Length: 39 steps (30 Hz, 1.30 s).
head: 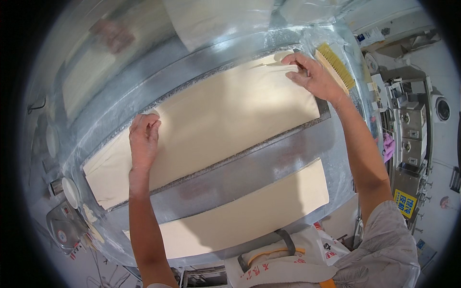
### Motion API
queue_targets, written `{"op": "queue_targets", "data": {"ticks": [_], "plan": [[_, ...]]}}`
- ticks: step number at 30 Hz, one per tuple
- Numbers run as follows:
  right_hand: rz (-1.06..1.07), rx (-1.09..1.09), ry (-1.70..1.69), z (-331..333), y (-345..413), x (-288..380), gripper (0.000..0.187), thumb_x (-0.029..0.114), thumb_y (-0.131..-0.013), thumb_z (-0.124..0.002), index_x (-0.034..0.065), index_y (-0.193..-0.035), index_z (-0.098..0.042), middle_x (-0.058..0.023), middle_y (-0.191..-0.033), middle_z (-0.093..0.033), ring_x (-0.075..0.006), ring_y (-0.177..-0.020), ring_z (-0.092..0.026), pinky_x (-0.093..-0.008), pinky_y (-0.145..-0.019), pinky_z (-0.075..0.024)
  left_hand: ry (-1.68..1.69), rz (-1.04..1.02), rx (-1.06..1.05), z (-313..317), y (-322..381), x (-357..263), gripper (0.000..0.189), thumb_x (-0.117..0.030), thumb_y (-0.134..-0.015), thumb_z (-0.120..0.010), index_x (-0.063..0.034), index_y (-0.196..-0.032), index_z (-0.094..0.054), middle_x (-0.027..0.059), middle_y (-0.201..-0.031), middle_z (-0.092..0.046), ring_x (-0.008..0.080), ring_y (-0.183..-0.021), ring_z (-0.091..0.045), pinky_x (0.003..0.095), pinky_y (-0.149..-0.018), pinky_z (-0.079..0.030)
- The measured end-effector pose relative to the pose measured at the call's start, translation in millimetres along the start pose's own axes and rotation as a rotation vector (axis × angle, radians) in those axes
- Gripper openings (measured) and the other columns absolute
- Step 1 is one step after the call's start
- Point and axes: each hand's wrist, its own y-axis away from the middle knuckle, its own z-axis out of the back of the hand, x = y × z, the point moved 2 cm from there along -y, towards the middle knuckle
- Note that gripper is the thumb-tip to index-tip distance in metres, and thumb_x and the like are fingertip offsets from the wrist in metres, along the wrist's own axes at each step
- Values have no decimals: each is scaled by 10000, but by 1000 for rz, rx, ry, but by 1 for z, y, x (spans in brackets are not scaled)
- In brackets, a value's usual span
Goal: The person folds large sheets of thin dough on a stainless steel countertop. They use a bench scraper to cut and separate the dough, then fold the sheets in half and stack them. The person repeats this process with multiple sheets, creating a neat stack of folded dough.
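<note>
A wide, pale sheet of dough (223, 126) is spread in long layers over a dark strip with a speckled, floury edge (230, 162). My left hand (143, 136) pinches its far edge, left of the middle, where a small flap stands up between thumb and fingers. Near the far right corner, my right hand (317, 77) has thumb and fingertips on the edge, which is wrinkled and slightly lifted there. Closer to my body lies a second, narrower dough sheet (248, 212), partly in shadow and passing behind my left forearm.
Both sheets rest on a floured metal worktable (252, 176). A wooden brush with yellow bristles (335, 66) lies beside my right wrist. Clear plastic sheeting (223, 21) hangs along the far side. Dough scraps (92, 219) and a white round lid or dish (70, 192) sit at the left edge.
</note>
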Motion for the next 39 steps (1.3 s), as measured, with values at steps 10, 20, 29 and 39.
{"op": "queue_targets", "data": {"ticks": [10, 20, 29, 39], "plan": [[-94, 139, -192, 10, -15, -36, 131, 122, -975, -772, 73, -1015, -657, 66, -898, -538, -57, -809, -488, -241, -736, -416, 210, 103, 101, 10, -3, 2, 105, 21, -1037, -574, -24, -1124, -610, 60, -972, -600, 163, -884, -558, 271, -823, -463], [-125, -155, -290, 8, -22, -45, 181, 130, -945, -809, 58, -1017, -659, 37, -892, -616, -62, -832, -545, -240, -737, -456, 323, 153, 145, 7, -20, 14, 137, 2, -997, -692, -38, -1128, -689, -1, -1004, -614, 104, -891, -523, 248, -782, -440], [-176, -409, -34, 3, -26, -62, 244, 130, -943, -771, 25, -1146, -686, -15, -1002, -688, -119, -911, -619, -301, -858, -523, 196, 126, 16, -9, -28, 7, 86, -46, -995, -711, -29, -1078, -722, 61, -1033, -661, 155, -903, -598, 267, -809, -471], [241, -530, 684, -39, 11, -20, 375, 167, -1043, -639, 16, -1380, -581, -215, -1366, -602, -423, -1299, -515, -518, -1130, -385, -70, -53, -35, 10, -26, 26, 346, -335, -934, -804, -35, -1070, -699, 117, -979, -696, 293, -872, -612, 392, -731, -528]]}}
